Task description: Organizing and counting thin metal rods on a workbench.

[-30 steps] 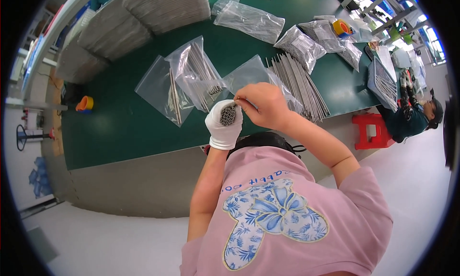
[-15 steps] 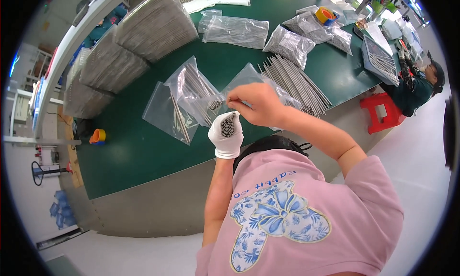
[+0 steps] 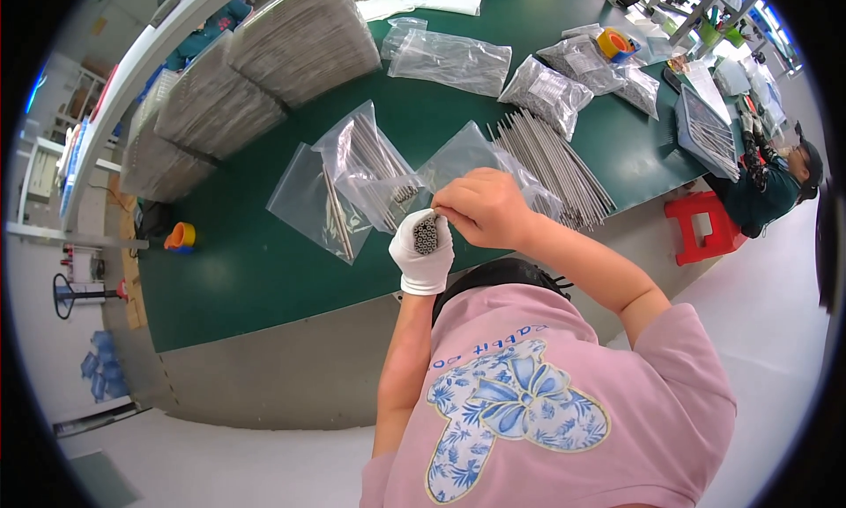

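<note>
left hand point(image 3: 421, 259): in a white glove, fingers wrapped firm around a bundle of thin metal rods point(image 3: 426, 235); the rod ends look up to the camera, above the near edge of the green table point(image 3: 238, 279).
right hand point(image 3: 483, 207): bare, just right of the bundle and touching its top; fingertips are pressed together at the rod ends, maybe pinching one rod, but this i cannot tell sure.
risk: i think a rod can slide out from the bundle and fall to the floor if the glove grip goes loose; also the bundle can fan open when the right hand pushes from one side only.
far left: grey stacks point(image 3: 256, 76) of packed pieces along the far table edge, and an orange tape roll point(image 3: 180, 236) at the left end.
middle: clear plastic bags with rods point(image 3: 352, 186) lie just behind the hands, some overlapping.
right: loose rods point(image 3: 555, 164) spread on the table, filled bags point(image 3: 546, 89) farther.
in the way: the bags and loose rods crowd the table behind the hands.
far right: another person point(image 3: 775, 177) sits beside a red stool point(image 3: 705, 226), well apart.
</note>
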`<state>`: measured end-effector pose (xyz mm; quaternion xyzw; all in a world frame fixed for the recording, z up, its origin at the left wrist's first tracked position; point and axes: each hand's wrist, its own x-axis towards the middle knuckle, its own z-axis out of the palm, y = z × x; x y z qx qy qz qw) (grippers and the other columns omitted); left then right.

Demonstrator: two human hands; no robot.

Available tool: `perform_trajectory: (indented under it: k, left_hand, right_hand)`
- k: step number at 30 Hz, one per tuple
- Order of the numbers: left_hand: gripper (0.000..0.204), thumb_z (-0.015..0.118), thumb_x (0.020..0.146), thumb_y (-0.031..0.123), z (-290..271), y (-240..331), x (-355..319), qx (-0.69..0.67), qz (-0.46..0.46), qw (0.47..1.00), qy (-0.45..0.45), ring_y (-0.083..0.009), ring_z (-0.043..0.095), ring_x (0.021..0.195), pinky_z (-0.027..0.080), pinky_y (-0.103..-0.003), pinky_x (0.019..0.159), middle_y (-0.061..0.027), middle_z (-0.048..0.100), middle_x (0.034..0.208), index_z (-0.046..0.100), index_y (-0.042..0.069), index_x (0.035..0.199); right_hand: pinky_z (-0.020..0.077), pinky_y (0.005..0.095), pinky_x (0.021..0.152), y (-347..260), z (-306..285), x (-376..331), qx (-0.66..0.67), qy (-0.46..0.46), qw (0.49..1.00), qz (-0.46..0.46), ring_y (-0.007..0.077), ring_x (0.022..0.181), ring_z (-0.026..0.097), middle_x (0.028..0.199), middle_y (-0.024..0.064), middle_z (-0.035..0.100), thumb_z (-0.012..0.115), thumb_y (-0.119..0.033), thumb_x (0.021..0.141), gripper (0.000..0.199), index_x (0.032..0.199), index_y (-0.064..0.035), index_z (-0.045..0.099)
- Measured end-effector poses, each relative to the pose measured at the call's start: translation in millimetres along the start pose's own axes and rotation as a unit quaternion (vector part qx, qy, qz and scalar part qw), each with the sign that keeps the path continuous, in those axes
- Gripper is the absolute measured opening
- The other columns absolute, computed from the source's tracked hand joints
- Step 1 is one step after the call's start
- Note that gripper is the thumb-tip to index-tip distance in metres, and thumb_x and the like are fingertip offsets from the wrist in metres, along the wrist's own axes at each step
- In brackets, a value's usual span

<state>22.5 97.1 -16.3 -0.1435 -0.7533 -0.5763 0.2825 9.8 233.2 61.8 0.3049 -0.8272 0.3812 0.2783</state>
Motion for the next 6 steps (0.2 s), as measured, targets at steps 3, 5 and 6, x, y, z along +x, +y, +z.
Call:
perform_trajectory:
  k: [3, 5, 6]
  left_hand:
    - [0.018, 0.068, 0.072, 0.003, -1.3, 1.9, 3.8, 0.022, 0.014, 1.0, 0.004, -0.0196, 0.06, 0.064, 0.048, -0.028, 0.062, -0.0086, 0.062, 0.075, 0.059, 0.003, 0.088]
    - [0.021, 0.069, 0.072, 0.002, -1.8, -0.1, 5.9, 0.033, 0.034, 0.999, 0.002, -0.0221, 0.061, 0.064, 0.049, -0.028, 0.061, -0.009, 0.062, 0.076, 0.058, 0.004, 0.09]
    - [0.022, 0.069, 0.072, 0.003, -2.4, -3.2, 7.1, 0.029, 0.033, 0.999, -0.001, -0.0213, 0.062, 0.065, 0.049, -0.028, 0.062, -0.0086, 0.063, 0.076, 0.058, 0.005, 0.091]
  right_hand:
    - [0.0423, 0.0337, 0.053, 2.5, 2.6, 2.9, -0.008, -0.012, 1.0, -0.002, 0.0237, 0.058, 0.056, 0.068, 0.0037, 0.06, 0.066, -0.006, 0.07, 0.008, 0.076, -0.0083, 0.06]
    - [0.0425, 0.0336, 0.054, 7.0, 7.2, 2.5, -0.009, -0.033, 0.999, 0.008, 0.0234, 0.058, 0.056, 0.067, 0.0044, 0.06, 0.066, -0.007, 0.071, 0.008, 0.076, -0.0085, 0.061]
    - [0.0426, 0.0339, 0.054, 8.3, 9.2, 3.2, -0.001, -0.024, 1.0, 0.008, 0.0241, 0.059, 0.056, 0.067, 0.0042, 0.06, 0.066, -0.007, 0.071, 0.009, 0.078, -0.0101, 0.061]
